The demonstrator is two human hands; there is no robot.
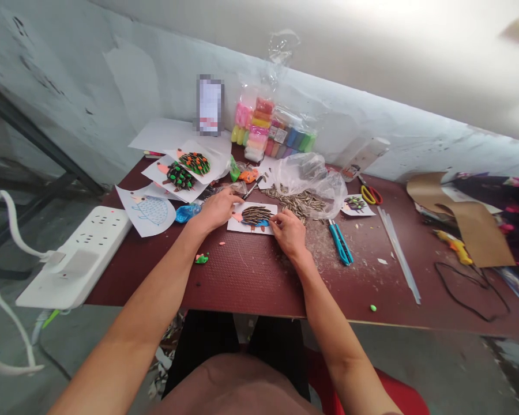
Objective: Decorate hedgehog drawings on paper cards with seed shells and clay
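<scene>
A white card point(233, 226) bears a hedgehog point(256, 215) with a pink face, spines of striped sunflower seeds and some blue clay beneath. At the card's upper left rests my left hand point(220, 208), fingers stretched out and pointing right; its thumb is hard to see. My right hand point(290, 231) is at the card's right edge, with thumb and fingers pinched together beside the spines. What lies in that pinch, if anything, is too small to make out. Behind the card is a heap of sunflower seeds point(300, 203), partly under a clear plastic bag point(313, 173).
Finished-looking hedgehog cards point(180, 174) and a blue hedgehog drawing point(152, 210) lie left. Packs of coloured clay point(263, 129) lean at the back. Rightward are a teal cutter point(341, 244), scissors point(371, 193), glue sticks point(398, 253) and a glue gun point(456, 248). A power strip point(80, 253) sits left.
</scene>
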